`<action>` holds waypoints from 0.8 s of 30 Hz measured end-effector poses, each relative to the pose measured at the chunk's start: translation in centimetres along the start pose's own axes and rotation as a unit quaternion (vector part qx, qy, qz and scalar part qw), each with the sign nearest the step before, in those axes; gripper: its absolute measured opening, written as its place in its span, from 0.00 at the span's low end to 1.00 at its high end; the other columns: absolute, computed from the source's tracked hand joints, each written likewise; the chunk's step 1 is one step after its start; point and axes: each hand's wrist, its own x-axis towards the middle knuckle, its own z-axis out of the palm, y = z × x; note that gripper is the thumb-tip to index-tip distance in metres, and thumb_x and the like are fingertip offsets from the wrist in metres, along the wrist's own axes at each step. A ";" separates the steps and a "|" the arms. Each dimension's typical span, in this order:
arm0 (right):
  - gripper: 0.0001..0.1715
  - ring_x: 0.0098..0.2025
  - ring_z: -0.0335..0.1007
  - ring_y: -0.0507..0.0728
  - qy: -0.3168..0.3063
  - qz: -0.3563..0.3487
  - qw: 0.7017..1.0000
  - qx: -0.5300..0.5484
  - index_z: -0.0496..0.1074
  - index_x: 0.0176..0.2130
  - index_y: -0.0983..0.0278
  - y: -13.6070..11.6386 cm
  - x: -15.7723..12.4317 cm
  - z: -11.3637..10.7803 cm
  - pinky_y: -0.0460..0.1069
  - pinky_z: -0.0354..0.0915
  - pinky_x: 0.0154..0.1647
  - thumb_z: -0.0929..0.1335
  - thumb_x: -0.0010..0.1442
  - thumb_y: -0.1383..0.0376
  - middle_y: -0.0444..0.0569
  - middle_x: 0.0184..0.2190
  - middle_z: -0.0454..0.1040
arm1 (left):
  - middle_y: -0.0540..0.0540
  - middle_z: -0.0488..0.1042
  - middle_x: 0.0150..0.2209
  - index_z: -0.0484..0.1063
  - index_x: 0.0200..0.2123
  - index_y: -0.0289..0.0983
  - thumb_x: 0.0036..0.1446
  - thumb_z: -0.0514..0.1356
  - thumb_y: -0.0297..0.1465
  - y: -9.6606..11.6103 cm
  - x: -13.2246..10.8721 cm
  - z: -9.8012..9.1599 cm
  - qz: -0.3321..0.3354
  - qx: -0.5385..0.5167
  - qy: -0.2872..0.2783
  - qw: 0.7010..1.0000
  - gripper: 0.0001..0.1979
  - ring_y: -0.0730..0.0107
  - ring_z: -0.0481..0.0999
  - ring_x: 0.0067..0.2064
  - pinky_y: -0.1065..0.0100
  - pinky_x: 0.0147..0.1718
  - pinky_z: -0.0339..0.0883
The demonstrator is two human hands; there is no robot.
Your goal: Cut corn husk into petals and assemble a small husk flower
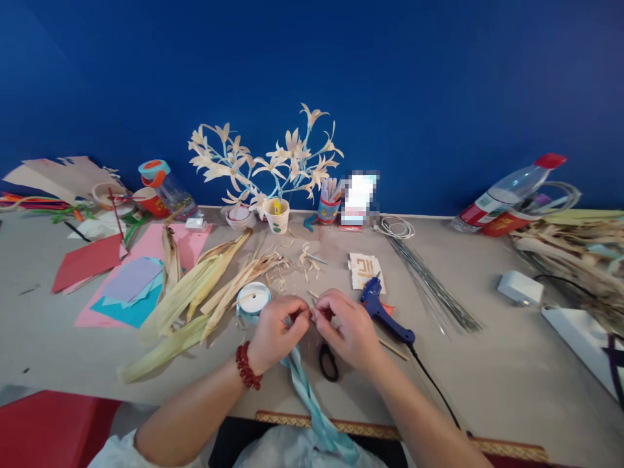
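Above the table's front half, my left hand (pixel 277 331) and my right hand (pixel 348 330) meet fingertip to fingertip. Both are closed in a pinch, and whatever small thing lies between them is too hidden to name. Light blue ribbon (pixel 305 383) hangs below the left hand and trails to my lap. A ribbon roll (pixel 253 299) sits at the left hand's knuckles. Beneath the hands shows a black scissor handle (pixel 329 364); its blades are covered. To the right of my right hand lies a blue glue gun (pixel 385 312), its tip over a white card (pixel 363 268).
Corn husks (pixel 195 286) and coloured paper (pixel 129 286) cover the left side. Husk flowers stand in a white cup (pixel 277 218) at the back. Thin wires (pixel 433 283), a white adapter (pixel 519 287), a bottle (pixel 497 198) and more husks (pixel 570 240) lie to the right. The glue gun's cord (pixel 433 383) runs frontward.
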 end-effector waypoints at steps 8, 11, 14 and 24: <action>0.03 0.30 0.68 0.53 0.057 0.068 0.991 0.096 0.67 0.36 0.61 0.4 -0.1 -0.3 0.47 0.65 0.30 0.66 0.63 0.64 0.46 0.31 0.71 | 0.51 0.69 0.24 0.69 0.26 0.36 0.57 0.53 0.24 -0.4 0.3 -0.7 0.004 0.021 0.049 0.999 0.09 0.72 0.67 0.28 0.70 0.30 0.59; 0.07 0.32 0.70 0.53 0.019 0.100 0.986 0.132 0.67 0.40 0.61 0.4 -0.2 0.5 0.45 0.66 0.28 0.67 0.62 0.62 0.47 0.34 0.72 | 0.50 0.69 0.25 0.68 0.27 0.36 0.58 0.54 0.25 0.1 0.1 -0.3 0.041 0.028 0.036 0.998 0.08 0.71 0.68 0.29 0.70 0.32 0.59; 0.03 0.30 0.68 0.52 0.024 0.072 0.991 0.113 0.67 0.35 0.62 0.4 -0.3 1.0 0.46 0.64 0.29 0.65 0.63 0.65 0.45 0.30 0.71 | 0.50 0.69 0.26 0.68 0.27 0.36 0.58 0.54 0.25 0.2 -0.1 0.0 0.045 0.030 0.016 0.998 0.08 0.71 0.67 0.30 0.69 0.32 0.60; 0.07 0.26 0.65 0.51 0.104 0.054 0.990 0.084 0.67 0.31 0.62 0.5 -0.2 -0.1 0.46 0.62 0.29 0.65 0.63 0.67 0.43 0.25 0.69 | 0.46 0.75 0.31 0.72 0.34 0.36 0.61 0.52 0.28 -0.4 0.3 -0.7 0.007 -0.035 0.054 0.998 0.08 0.68 0.73 0.33 0.68 0.34 0.64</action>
